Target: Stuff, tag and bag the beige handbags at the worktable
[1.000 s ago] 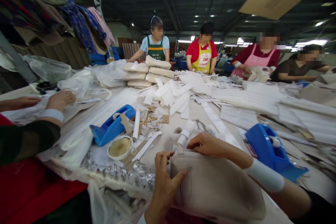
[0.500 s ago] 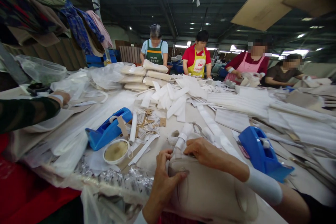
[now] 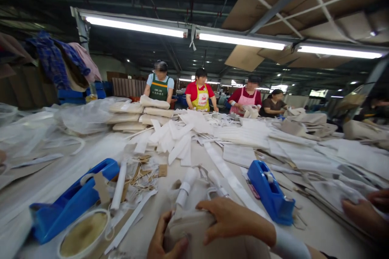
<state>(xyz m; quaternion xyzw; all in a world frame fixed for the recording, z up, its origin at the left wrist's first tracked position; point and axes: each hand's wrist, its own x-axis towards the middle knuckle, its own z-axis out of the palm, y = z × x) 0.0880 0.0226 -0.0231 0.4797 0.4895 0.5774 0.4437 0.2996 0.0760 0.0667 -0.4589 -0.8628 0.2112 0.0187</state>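
Note:
A beige handbag [image 3: 194,226] lies in front of me at the bottom of the view, its lower part cut off by the frame. White wrapping covers its handle [image 3: 185,188], which extends away from me. My left hand [image 3: 167,236] grips the bag's left side, thumb on the face and fingers at the edge. Over the bag's top edge curls my right hand [image 3: 234,218], its fingers on the top and its thumb lower on the face. A white band circles my right wrist.
Blue tape dispensers stand left [image 3: 75,198] and right [image 3: 270,192]. Near the left one are a round tub [image 3: 83,234] and stringed tags [image 3: 144,174]. White foam sheets [image 3: 182,137] and stacked wrapped bags [image 3: 127,117] lie farther back. Another person's hands [image 3: 361,210] work at right; co-workers stand opposite.
The view has tilted up and shifted right, so the table's things appear lower and farther left. My right hand has moved off the handle's base, and its thumb now shows on the bag's face.

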